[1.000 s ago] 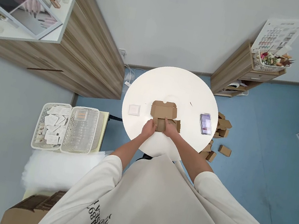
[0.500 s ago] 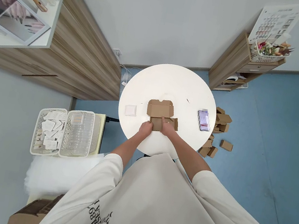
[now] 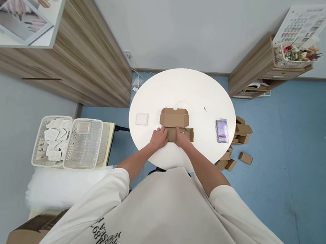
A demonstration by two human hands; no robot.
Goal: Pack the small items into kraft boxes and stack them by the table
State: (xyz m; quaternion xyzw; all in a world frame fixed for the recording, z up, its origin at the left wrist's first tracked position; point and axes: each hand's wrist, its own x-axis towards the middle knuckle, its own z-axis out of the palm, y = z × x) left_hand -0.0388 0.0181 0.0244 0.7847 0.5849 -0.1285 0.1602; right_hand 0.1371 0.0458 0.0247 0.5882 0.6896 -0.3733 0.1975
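A brown cardboard box [image 3: 174, 120], partly folded, lies near the middle of the round white table [image 3: 187, 88]. Its lid panel is spread flat toward the far side, and a side flap sticks out at the right. My left hand [image 3: 159, 138] is closed on the left end of the near part, fingers over its edge. At the right end, my right hand [image 3: 182, 139] grips the near part, with the thumb inside it. Some of its fingers are hidden by the cardboard.
A small white packet [image 3: 142, 118] lies left on the table, a blurred purple item [image 3: 222, 130] right. Several cardboard boxes [image 3: 243, 129] sit on the floor beyond the right edge. Two white baskets [image 3: 64, 163] stand left, beside white wrapping [image 3: 66, 187]. Wooden cabinets flank the table.
My left hand has shifted from the box's near left corner up over its left end, with its fingers now on top. My right hand stays at the right end. The view has tilted slightly.
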